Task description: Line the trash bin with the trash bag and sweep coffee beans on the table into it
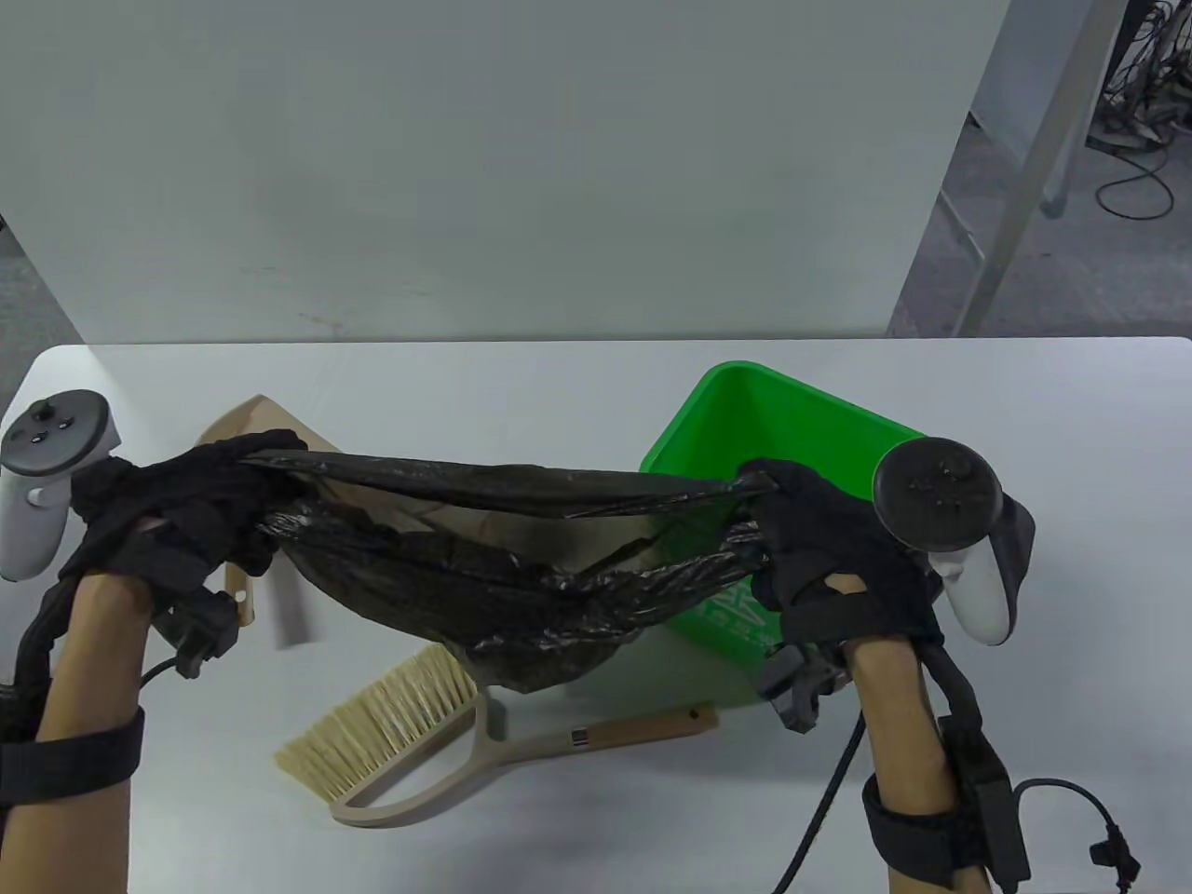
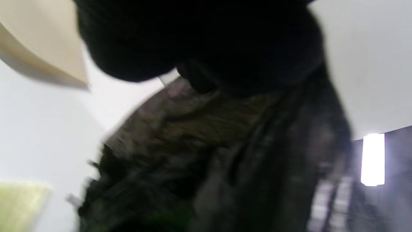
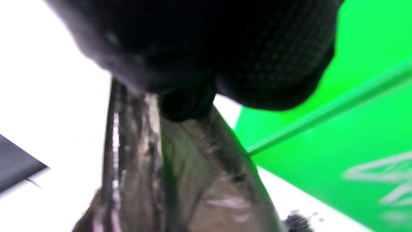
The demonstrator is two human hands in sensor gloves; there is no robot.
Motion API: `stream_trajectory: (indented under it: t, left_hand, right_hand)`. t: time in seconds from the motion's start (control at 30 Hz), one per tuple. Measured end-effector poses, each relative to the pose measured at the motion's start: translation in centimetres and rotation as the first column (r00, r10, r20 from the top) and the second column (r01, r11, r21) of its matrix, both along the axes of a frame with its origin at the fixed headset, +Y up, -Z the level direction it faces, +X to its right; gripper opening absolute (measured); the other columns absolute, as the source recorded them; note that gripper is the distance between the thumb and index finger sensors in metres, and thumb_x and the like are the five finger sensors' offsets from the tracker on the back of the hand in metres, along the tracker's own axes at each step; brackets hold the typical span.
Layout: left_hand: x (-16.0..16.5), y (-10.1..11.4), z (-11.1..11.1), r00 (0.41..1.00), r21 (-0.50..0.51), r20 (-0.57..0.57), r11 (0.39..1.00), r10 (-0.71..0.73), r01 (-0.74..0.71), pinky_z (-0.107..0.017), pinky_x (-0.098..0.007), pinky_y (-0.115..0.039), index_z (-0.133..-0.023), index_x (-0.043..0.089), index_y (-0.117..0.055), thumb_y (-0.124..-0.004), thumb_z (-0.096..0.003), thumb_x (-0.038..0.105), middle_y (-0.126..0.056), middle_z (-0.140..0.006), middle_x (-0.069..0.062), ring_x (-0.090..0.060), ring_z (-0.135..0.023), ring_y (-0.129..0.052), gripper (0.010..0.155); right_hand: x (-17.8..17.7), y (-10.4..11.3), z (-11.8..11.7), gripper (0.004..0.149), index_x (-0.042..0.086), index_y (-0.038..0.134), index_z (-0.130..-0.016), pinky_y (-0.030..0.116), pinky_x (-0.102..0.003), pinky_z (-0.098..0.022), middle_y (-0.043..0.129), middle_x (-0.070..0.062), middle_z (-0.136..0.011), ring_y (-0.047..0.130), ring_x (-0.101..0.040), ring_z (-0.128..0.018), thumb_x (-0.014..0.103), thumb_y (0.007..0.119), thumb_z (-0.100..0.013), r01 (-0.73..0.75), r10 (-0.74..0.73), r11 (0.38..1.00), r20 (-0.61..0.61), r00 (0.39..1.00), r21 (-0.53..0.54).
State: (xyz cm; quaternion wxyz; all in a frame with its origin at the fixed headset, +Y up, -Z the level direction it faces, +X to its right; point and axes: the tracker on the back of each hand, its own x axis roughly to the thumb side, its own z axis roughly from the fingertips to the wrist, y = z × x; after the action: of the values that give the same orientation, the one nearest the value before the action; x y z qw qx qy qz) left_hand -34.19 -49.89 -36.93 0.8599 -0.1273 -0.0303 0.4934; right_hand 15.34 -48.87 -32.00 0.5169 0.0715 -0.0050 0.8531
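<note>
The left hand (image 1: 149, 531) and the right hand (image 1: 829, 549) each grip one end of the thin black plastic trash bag (image 1: 521, 568), their gloved fingers curled round its bunched rim. The bag hangs stretched between the hands above the white desk (image 1: 559, 391), its mouth pulled open. The green rectangular plastic trash bin (image 1: 792, 419) stands just beyond the right hand. Below the bag, nearer the person, lies a beige hand brush with pale bristles (image 1: 419, 736). A tan dustpan (image 1: 270, 428) lies beside the left hand.

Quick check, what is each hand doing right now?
Left hand: closed, gripping one end of the thin black plastic trash bag.
Right hand: closed, gripping the bag's other end, stretched between both.
</note>
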Motion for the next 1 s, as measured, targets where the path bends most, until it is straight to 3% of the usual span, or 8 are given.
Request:
stream_trajectory:
  t: [0.17,0.27,0.4,0.57,0.77,0.87,0.93,1.0]
  left_hand:
    - [0.4,1.3,0.1,0.96,0.104,-0.281,0.994,-0.011,0.042,-0.034,-0.038,-0.094,-0.114,-0.004,-0.047,-0.061,-0.0649,0.02,-0.081,-0.099,-0.022,-0.004,-0.037,-0.105,0.056]
    - [0.5,2.3,0.2,0.888,0.134,-0.3,0.906,-0.349,0.401,-0.036,-0.038,-0.093,-0.113,0.005,-0.057,-0.065,-0.0648,0.026,-0.084,-0.098,-0.013,-0.002,-0.038,-0.103,0.053]
    - [1.5,2.7,0.5,0.81,0.226,-0.383,0.806,-0.444,0.548,-0.037,-0.04,-0.092,-0.111,0.008,-0.061,-0.066,-0.0642,0.025,-0.087,-0.095,-0.011,-0.004,-0.037,-0.103,0.05]
    - [1.6,2.8,0.6,0.553,0.279,-0.406,0.478,-0.727,0.833,-0.047,-0.045,-0.089,-0.11,0.018,-0.066,-0.074,-0.0617,0.038,-0.087,-0.097,-0.005,-0.008,-0.049,-0.102,0.053]
    - [2.3,2.2,0.5,0.548,0.467,-0.272,0.389,-0.791,0.794,-0.057,-0.05,-0.084,-0.106,0.026,-0.071,-0.075,-0.0601,0.04,-0.09,-0.095,0.002,-0.013,-0.064,-0.102,0.049]
    - [1.4,2.1,-0.5,0.708,0.348,-0.054,0.651,-0.705,0.675,-0.045,-0.037,-0.096,-0.106,0.019,-0.072,-0.072,-0.0621,0.034,-0.093,-0.09,-0.001,0.002,-0.047,-0.107,0.046]
    - [0.8,1.4,-1.0,0.929,0.199,0.133,0.927,-0.346,0.317,-0.045,-0.039,-0.096,-0.111,0.007,-0.061,-0.066,-0.0645,0.027,-0.087,-0.097,-0.012,-0.002,-0.048,-0.109,0.051]
    - [1.0,1.0,-1.2,0.984,0.126,0.175,0.991,0.023,-0.046,-0.044,-0.042,-0.095,-0.114,0.0,-0.051,-0.061,-0.0647,0.023,-0.081,-0.101,-0.021,-0.006,-0.05,-0.11,0.055]
  right_hand:
    - [0.5,1.5,0.5,0.044,-0.001,0.07,-0.099,0.096,-0.029,-0.021,0.101,-0.007,-0.064,0.097,0.004,-0.014,0.025,0.066,-0.063,0.421,-0.431,0.896,0.049,0.901,0.142]
    - [1.0,2.5,0.7,0.043,0.005,0.07,-0.1,0.096,-0.028,-0.024,0.1,-0.004,-0.065,0.096,0.004,-0.017,0.027,0.067,-0.063,0.053,-0.069,0.988,0.11,0.992,0.144]
    - [0.3,2.4,0.7,0.043,0.006,0.07,-0.1,0.094,-0.033,-0.027,0.1,-0.005,-0.064,0.097,-0.001,-0.019,0.028,0.065,-0.063,-0.215,0.178,0.966,0.237,0.955,0.142]
    - [1.3,2.4,0.1,0.044,0.011,0.074,-0.099,0.093,-0.036,-0.028,0.101,-0.004,-0.063,0.097,-0.004,-0.021,0.033,0.07,-0.06,-0.419,0.347,0.9,0.383,0.856,0.12]
    - [1.0,2.0,-1.1,0.043,0.014,0.075,-0.098,0.092,-0.039,-0.032,0.101,-0.004,-0.064,0.098,-0.007,-0.025,0.034,0.068,-0.061,-0.627,0.519,0.777,0.508,0.688,0.055]
    - [0.8,1.6,-1.4,0.043,0.012,0.074,-0.098,0.093,-0.037,-0.031,0.101,-0.003,-0.063,0.099,-0.005,-0.024,0.033,0.067,-0.062,-0.616,0.535,0.787,0.463,0.707,0.033]
    - [0.9,1.3,-1.8,0.044,0.007,0.072,-0.099,0.094,-0.036,-0.03,0.102,-0.004,-0.063,0.1,-0.004,-0.024,0.031,0.065,-0.063,-0.44,0.412,0.898,0.307,0.858,0.026]
    - [0.4,1.4,-2.0,0.046,0.001,0.069,-0.1,0.094,-0.039,-0.032,0.101,-0.009,-0.068,0.102,-0.007,-0.027,0.029,0.063,-0.064,-0.228,0.227,0.974,0.142,0.963,-0.015]
